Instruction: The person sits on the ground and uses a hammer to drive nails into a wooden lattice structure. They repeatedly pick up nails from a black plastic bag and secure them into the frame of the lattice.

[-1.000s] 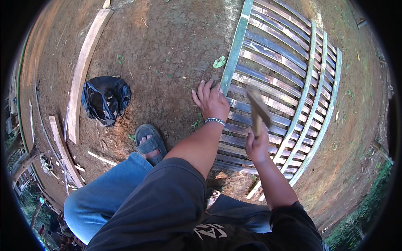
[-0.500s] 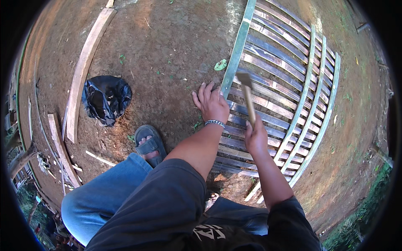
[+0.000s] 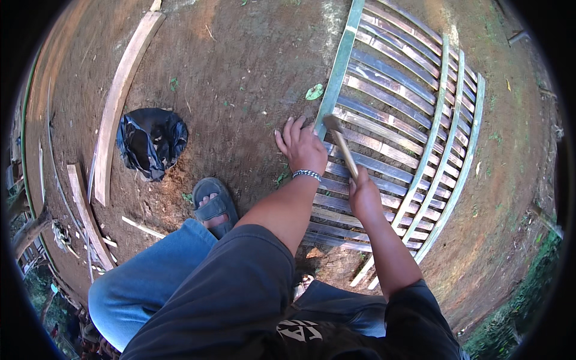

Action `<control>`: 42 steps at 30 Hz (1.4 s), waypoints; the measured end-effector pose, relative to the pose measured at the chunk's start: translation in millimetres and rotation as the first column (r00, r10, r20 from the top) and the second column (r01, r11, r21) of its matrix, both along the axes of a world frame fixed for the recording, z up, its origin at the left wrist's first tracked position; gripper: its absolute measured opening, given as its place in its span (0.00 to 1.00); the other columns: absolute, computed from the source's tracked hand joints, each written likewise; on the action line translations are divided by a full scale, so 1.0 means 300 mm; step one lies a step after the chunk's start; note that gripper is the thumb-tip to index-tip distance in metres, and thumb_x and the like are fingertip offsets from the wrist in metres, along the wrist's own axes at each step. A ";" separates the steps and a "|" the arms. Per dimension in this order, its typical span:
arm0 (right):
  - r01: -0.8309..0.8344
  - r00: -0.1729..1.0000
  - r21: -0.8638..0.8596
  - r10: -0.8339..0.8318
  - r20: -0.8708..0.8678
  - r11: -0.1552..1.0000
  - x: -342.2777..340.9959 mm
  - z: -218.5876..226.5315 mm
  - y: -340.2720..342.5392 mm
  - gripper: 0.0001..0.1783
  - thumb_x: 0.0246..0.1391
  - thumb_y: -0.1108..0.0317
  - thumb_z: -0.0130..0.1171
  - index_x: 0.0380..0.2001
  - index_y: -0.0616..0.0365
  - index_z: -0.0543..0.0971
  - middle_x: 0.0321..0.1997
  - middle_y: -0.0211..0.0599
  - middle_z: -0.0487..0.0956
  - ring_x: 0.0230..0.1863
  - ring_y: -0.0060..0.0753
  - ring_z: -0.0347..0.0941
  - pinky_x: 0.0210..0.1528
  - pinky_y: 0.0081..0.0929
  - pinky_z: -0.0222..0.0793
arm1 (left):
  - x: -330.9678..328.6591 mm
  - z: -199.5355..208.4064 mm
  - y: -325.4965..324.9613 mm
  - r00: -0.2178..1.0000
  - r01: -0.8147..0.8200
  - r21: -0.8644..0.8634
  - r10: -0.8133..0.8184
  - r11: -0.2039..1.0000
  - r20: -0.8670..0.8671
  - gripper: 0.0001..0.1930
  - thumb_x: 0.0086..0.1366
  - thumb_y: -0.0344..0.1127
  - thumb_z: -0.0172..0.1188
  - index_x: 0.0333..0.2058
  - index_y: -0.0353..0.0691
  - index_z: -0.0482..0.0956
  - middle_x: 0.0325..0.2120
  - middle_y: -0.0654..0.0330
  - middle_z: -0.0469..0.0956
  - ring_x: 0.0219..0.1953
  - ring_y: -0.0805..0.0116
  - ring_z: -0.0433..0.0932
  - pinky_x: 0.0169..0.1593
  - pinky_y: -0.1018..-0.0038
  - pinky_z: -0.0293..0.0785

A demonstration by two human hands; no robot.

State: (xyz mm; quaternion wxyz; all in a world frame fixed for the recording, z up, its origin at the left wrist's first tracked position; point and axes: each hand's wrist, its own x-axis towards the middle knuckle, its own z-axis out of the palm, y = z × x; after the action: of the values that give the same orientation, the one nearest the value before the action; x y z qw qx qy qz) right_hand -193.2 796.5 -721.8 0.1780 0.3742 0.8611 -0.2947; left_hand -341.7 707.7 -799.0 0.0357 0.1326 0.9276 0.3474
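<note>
My right hand (image 3: 364, 191) is closed round the wooden handle of a hammer (image 3: 344, 146). The hammer's head is down at the green bamboo strip (image 3: 341, 63) that runs along the left edge of a slatted bamboo panel (image 3: 384, 129). Just left of the hammer head, my left hand (image 3: 305, 147) lies by the lower end of this strip, its fingers spread over the dirt and its inner side against the panel's edge. A chain bracelet circles that wrist. The palm's underside is hidden.
An open black plastic bag (image 3: 151, 143) stands on the dirt at left, beside a long curved-looking plank (image 3: 123, 99). A shorter board (image 3: 89, 213) and thin offcuts lie nearby. My sandalled foot (image 3: 215, 207) is close below my left hand. Three crosswise strips (image 3: 438, 123) span the panel's right side.
The hammer head has swung down and to the left onto the edge strip. My left hand has stayed in place, and the panel shifts slightly left in the picture.
</note>
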 end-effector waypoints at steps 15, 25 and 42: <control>0.639 0.463 -0.561 -0.846 -0.265 0.526 0.141 -0.087 -0.034 0.14 0.68 0.68 0.57 0.51 0.56 0.65 0.24 0.31 0.71 0.19 0.21 0.69 0.19 0.24 0.68 | -0.015 0.057 -0.002 0.995 0.081 -0.018 -0.079 0.997 0.057 0.29 0.61 0.40 0.63 0.61 0.42 0.72 0.63 0.56 0.71 0.72 0.51 0.57 0.75 0.40 0.33; 0.652 0.436 -0.577 -0.866 -0.247 0.492 0.178 -0.082 -0.081 0.14 0.69 0.68 0.57 0.52 0.57 0.65 0.27 0.30 0.72 0.20 0.21 0.68 0.20 0.24 0.69 | -0.236 0.121 -0.015 0.808 0.588 -0.234 -0.546 0.774 0.224 0.39 0.65 0.46 0.63 0.73 0.48 0.60 0.67 0.56 0.71 0.76 0.53 0.51 0.75 0.40 0.27; 0.475 0.788 -0.320 -0.558 -0.261 0.820 0.248 0.020 -0.198 0.22 0.65 0.59 0.58 0.58 0.57 0.71 0.46 0.64 0.81 0.52 0.68 0.78 0.53 0.51 0.73 | -0.224 0.188 0.011 0.792 0.610 -0.357 -0.522 0.708 0.317 0.40 0.67 0.48 0.62 0.74 0.53 0.57 0.69 0.62 0.69 0.78 0.53 0.47 0.75 0.38 0.28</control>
State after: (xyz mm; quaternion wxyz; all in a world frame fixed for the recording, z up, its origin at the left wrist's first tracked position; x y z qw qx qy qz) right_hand -118.9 737.2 -715.7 -0.0195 0.5157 0.7003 -0.4933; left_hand -408.9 711.1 -742.6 0.2593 0.3659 0.8869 0.1110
